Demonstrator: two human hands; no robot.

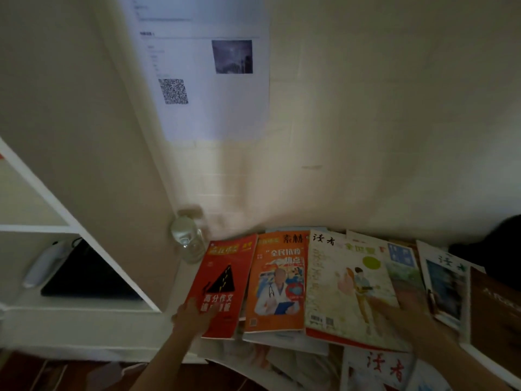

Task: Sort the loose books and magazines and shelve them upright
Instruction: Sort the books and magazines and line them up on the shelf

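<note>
Here, a printed sheet [214, 80] with a QR code hangs on the pale wall above a white table [186, 275] spread with overlapping magazines lying flat. At left stands a white shelf [36, 228] holding a dark flat object [87, 272]. The pale illustrated magazine [346, 289] lies at centre right, the orange magazine [277, 280] beside it, the red magazine [225, 283] at far left. The left hand [194, 314] rests flat, fingers straight, on the red cover's lower corner; the blurred right hand [400, 309] lies on the pale one, its fingers unclear. A clear bottle [187, 238] stands near the corner.
</note>
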